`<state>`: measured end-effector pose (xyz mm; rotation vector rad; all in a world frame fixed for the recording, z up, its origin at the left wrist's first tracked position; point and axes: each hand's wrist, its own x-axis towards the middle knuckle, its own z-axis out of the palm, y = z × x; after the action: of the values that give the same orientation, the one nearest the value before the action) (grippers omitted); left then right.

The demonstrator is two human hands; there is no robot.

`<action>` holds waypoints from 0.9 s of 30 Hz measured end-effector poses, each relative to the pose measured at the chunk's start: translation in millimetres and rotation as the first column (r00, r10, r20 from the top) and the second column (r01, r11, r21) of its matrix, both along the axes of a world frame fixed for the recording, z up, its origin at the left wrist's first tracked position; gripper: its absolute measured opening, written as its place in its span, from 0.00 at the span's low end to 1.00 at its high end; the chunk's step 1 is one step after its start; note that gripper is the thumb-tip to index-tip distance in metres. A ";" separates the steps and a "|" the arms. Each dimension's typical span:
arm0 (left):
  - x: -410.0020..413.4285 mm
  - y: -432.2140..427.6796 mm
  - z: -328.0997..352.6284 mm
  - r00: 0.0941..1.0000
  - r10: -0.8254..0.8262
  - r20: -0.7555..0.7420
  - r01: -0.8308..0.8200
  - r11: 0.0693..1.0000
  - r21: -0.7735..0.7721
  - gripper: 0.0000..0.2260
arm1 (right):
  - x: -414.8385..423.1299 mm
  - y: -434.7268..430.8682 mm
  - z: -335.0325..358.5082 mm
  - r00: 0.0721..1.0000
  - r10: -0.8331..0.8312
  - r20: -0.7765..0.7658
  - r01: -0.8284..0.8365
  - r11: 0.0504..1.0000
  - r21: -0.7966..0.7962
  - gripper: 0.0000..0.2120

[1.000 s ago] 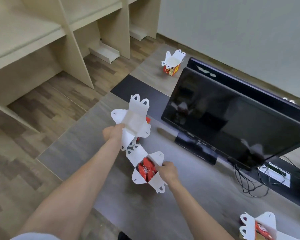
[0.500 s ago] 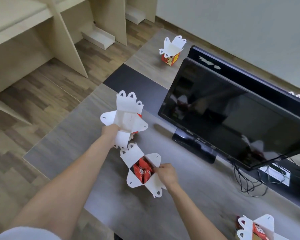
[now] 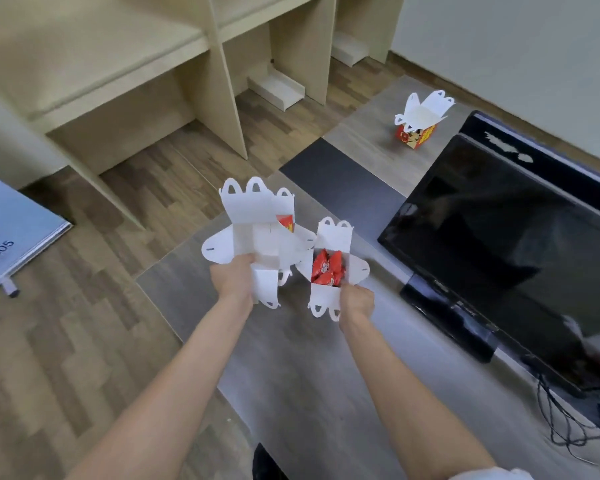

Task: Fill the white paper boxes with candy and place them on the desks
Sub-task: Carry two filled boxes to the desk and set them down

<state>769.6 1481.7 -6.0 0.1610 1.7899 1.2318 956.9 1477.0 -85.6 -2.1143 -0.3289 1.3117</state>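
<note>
Carrying two open white boxes above the grey desk, the left hand is gripping one and the right hand the candy-filled other, while a third box is already sitting on the far desk, so placing appears unfinished.

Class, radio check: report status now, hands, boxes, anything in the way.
Left hand gripping open box, contents unseen. Right hand gripping candy-filled box above desk. Third box already on far desk. Monitor crowds right side.
</note>
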 end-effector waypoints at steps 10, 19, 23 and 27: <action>-36.9 -40.5 -7.2 0.990 0.140 0.000 -0.140 0.990 -0.026 0.08 | -54.6 18.8 -4.2 0.997 0.071 0.004 -0.071 0.997 -0.037 0.12; -33.3 -46.8 5.7 0.981 0.193 0.018 -0.193 0.981 -0.018 0.08 | -52.6 4.7 16.3 0.989 0.134 0.067 -0.134 0.991 -0.011 0.16; -32.7 -49.4 22.3 0.980 0.196 0.040 -0.197 0.980 0.023 0.07 | -71.1 -15.3 61.5 0.946 0.038 0.322 -0.174 0.897 0.406 0.19; -47.8 -59.0 44.1 0.979 0.202 0.028 -0.204 0.973 0.108 0.11 | -114.5 -20.8 123.1 0.964 0.267 0.019 -0.227 0.778 0.586 0.19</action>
<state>721.8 1422.7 38.1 0.0301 1.7576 1.4740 842.3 1456.2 37.5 -1.5306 -0.8899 1.2132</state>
